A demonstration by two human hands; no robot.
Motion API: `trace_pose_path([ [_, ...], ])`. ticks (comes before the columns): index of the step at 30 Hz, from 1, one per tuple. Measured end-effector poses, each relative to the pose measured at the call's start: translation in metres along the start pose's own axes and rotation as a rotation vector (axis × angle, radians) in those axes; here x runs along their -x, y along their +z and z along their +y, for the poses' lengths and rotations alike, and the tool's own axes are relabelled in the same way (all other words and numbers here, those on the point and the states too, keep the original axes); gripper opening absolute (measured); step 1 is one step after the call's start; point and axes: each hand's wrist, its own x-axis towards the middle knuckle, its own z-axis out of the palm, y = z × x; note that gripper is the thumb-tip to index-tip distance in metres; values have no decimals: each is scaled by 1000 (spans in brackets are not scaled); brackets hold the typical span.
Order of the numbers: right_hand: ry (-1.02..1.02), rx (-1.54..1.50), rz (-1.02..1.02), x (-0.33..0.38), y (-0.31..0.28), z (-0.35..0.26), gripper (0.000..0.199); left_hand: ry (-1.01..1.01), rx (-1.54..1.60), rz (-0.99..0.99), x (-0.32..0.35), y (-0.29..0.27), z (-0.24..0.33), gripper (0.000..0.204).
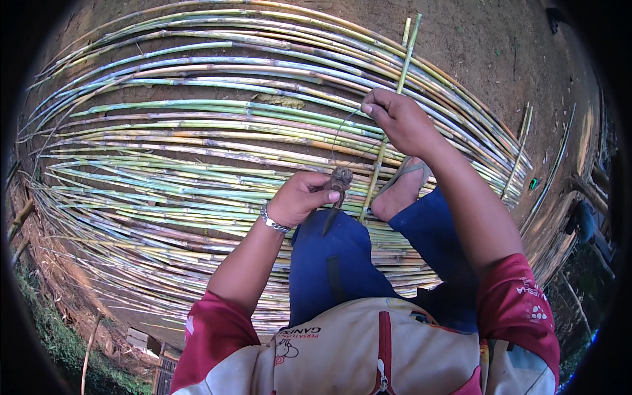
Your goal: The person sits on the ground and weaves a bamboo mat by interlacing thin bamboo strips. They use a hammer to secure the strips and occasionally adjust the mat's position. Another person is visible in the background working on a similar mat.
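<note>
Long thin bamboo poles, green, yellow and brownish, lie side by side on the ground before me. Closed around a dark, knotted lump with a tapered lower end is my left hand, above my knee; the lump's exact kind is unclear. A thin wire or cord loops up from near the lump. My right hand, farther forward, pinches that strand between thumb and fingers. Beneath this hand, a greenish crosspiece runs across the poles.
My sandalled foot stands among the poles beside the crosspiece. Another short stick crosses the poles' right ends. Bare brown soil lies beyond them. Wooden posts stand at the left edge, and logs at the right.
</note>
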Motion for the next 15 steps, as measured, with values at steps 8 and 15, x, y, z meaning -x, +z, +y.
trace_pose_path([
  [8, 120, -116, 177, -27, 21, 65, 24, 102, 85, -44, 16, 13, 2, 31],
  [15, 12, -332, 237, 30, 41, 15, 23, 93, 62, 232, 13, 6, -12, 22],
])
